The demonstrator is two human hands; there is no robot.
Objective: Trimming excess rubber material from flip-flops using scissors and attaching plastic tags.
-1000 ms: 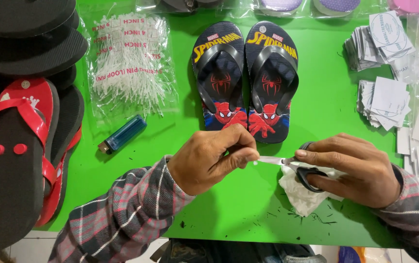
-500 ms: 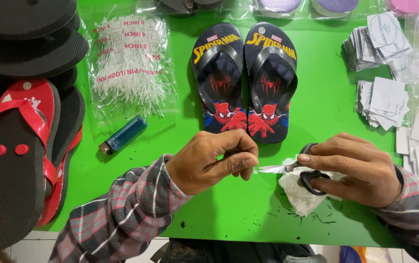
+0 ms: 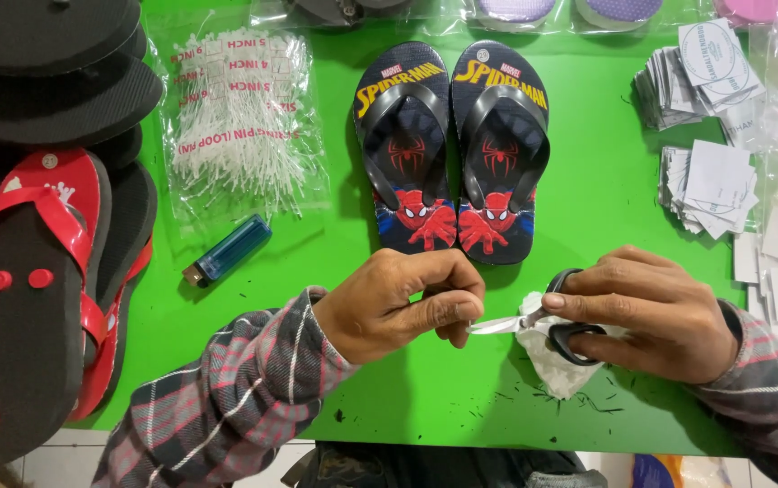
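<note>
My right hand grips a pair of black-handled scissors together with a crumpled white cloth. The blades point left toward my left hand, whose fingers are pinched closed at the blade tips; what they pinch is too small to make out. Just beyond both hands lies a pair of dark blue flip-flops with red spider-hero prints, side by side on the green table.
A blue lighter lies left of my hands. Behind it is a clear bag of white loop pins. Black and red sandal soles are stacked at the left edge. Piles of white paper tags sit at the right.
My left hand has slid right along the scissors and closed tighter at the blade tips. The right hand has barely shifted.
</note>
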